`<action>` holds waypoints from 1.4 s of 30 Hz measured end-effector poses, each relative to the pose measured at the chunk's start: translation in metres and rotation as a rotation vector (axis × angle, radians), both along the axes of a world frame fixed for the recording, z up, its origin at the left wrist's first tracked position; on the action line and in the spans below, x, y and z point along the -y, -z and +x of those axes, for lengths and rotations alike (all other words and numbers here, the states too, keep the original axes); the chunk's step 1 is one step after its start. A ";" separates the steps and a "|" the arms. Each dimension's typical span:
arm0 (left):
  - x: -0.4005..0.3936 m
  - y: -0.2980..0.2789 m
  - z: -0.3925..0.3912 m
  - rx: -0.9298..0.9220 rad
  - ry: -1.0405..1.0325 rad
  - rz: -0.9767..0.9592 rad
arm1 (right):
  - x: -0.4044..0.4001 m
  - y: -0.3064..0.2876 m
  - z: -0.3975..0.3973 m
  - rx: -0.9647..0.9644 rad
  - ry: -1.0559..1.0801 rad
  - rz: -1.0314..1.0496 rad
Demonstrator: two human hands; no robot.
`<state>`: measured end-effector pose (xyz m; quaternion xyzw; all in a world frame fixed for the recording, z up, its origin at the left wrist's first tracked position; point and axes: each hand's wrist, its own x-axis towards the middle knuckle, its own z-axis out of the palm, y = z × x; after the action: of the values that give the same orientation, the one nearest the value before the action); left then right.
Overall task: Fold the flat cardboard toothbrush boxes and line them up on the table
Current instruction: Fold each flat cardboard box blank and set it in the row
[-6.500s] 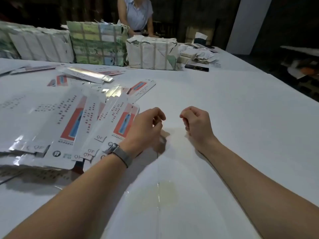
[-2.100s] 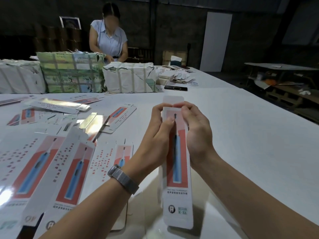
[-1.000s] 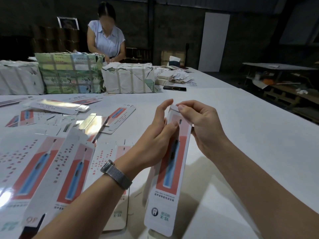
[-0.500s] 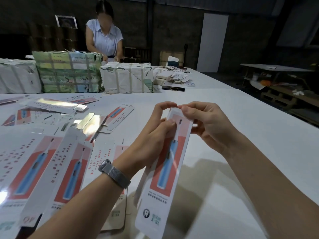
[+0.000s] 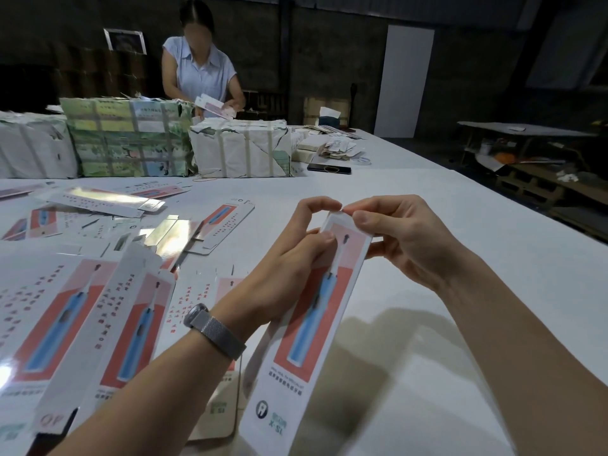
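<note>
strapped paper-wrapped bundles [image 5: 240,149] and a dark phone [image 5: 329,168] lie far along the table [image 5: 460,258], a person [image 5: 200,67] standing behind them.

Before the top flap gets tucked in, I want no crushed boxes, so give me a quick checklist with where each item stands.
1. Left hand grips the toothbrush box near its top: ok.
2. Right hand pinches the top flap: ok.
3. Box opened into a full sleeve, not flat: cannot tell.
4. Bottom end closed: cannot tell, it is not clearly shown.
5. Bare table to the right for lining it up: ok.
6. Flat boxes lie apart from the held one, to the left: ok.
</note>
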<state>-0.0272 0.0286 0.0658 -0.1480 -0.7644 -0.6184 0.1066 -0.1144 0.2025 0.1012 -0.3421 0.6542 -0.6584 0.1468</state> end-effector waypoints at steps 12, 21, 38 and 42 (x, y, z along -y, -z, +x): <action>0.003 -0.002 -0.001 0.022 0.013 -0.136 | 0.002 -0.001 0.001 -0.232 0.164 0.079; -0.003 0.004 -0.009 -0.023 -0.058 -0.185 | 0.004 -0.001 0.002 -0.174 0.115 0.103; -0.006 0.002 -0.004 0.005 -0.051 0.238 | 0.013 0.006 0.011 -0.323 0.142 0.051; -0.009 0.004 -0.010 -0.030 -0.144 0.277 | 0.027 0.015 0.018 -0.251 0.249 -0.026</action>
<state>-0.0374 0.0374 0.0614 -0.0859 -0.6789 -0.7063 0.1815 -0.0962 0.1754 0.0860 -0.3398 0.6960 -0.6321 -0.0230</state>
